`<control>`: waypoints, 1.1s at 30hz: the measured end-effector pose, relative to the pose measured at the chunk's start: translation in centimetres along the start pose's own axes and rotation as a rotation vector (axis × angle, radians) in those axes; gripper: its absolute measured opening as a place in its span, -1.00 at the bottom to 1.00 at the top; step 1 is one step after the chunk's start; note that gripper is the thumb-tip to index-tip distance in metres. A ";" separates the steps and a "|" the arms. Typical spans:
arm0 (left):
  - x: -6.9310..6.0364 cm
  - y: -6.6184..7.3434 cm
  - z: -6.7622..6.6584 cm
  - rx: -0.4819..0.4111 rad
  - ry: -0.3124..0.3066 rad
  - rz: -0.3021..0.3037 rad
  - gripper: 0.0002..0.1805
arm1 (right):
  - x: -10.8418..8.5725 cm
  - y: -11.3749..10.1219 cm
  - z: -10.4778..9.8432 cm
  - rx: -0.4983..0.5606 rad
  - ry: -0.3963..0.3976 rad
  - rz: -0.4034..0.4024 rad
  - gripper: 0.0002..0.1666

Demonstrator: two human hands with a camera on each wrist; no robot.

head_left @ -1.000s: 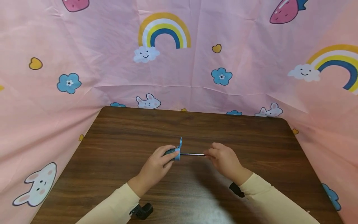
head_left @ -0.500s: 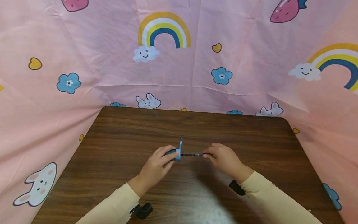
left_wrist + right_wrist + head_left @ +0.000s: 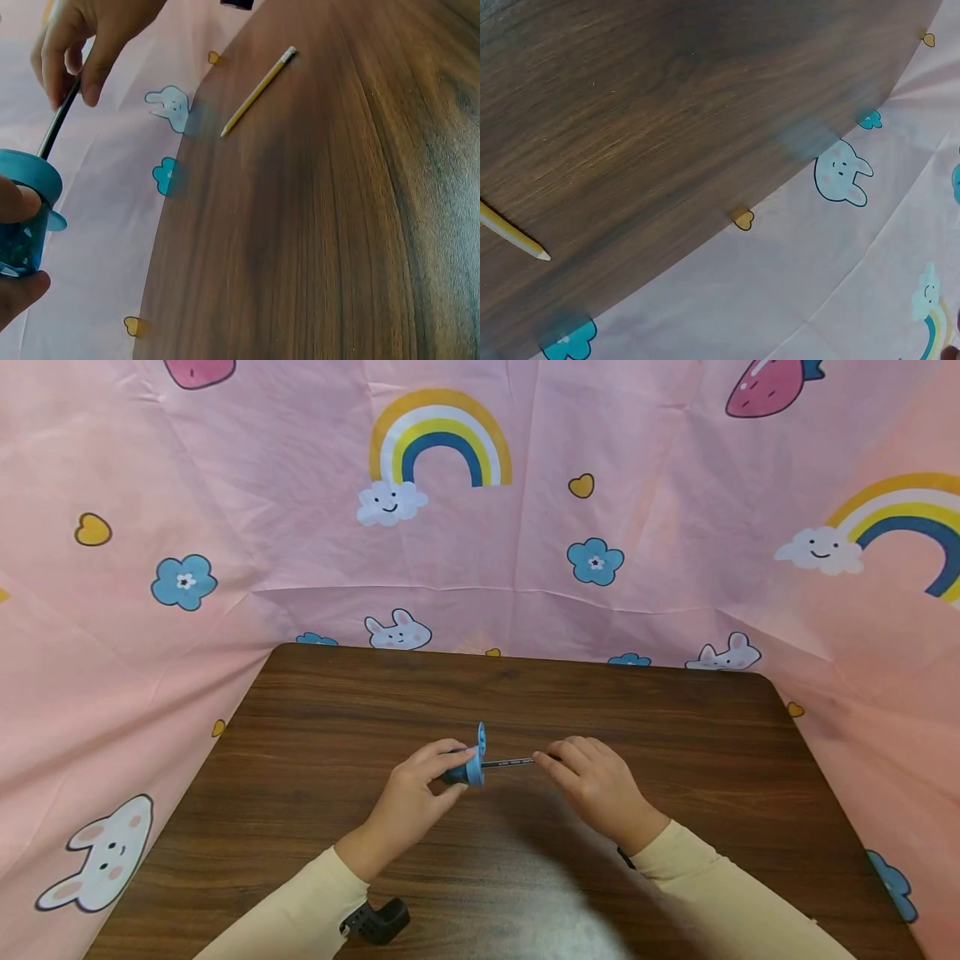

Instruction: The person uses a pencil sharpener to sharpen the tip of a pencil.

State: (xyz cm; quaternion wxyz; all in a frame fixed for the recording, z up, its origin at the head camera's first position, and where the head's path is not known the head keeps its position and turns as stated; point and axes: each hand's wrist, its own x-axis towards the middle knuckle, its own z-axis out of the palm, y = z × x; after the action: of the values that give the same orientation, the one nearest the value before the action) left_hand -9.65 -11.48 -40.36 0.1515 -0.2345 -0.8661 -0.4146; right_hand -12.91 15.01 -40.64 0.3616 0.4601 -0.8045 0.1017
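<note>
Above the desk (image 3: 510, 693), a small blue container (image 3: 455, 767) lies on its side in the left hand (image 3: 407, 797), whose fingers and thumb pinch it from opposite sides, while the right hand (image 3: 600, 785) has its thumb and fingers closed round the outer part of a slim dark stick (image 3: 510, 763) running into the container's mouth. The container looks like light, hard, rather smooth plastic that might twist in a loose hold, so its body is the better place to grip, not the thin raised lid (image 3: 482, 739). The stick looks stiff yet breakable if bent sideways; holding it in line seems safest. Its inner tip is hidden in the container, its outer end by the right hand. The right wrist view barely catches that hand. A yellow pencil (image 3: 256, 94) lies on the desk in both wrist views; I cannot find it in the head view.
</note>
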 end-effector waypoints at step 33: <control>-0.1 -1.0 0.7 0.142 0.056 0.321 -0.55 | 2.7 -0.3 -1.7 0.306 -0.458 0.425 -0.80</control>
State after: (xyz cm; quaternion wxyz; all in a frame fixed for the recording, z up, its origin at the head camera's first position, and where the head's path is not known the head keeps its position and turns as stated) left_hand -10.17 -11.46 -41.47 0.2559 -0.3471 -0.8400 -0.3293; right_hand -12.69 13.96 -37.65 0.0695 0.3420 -0.9180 0.1883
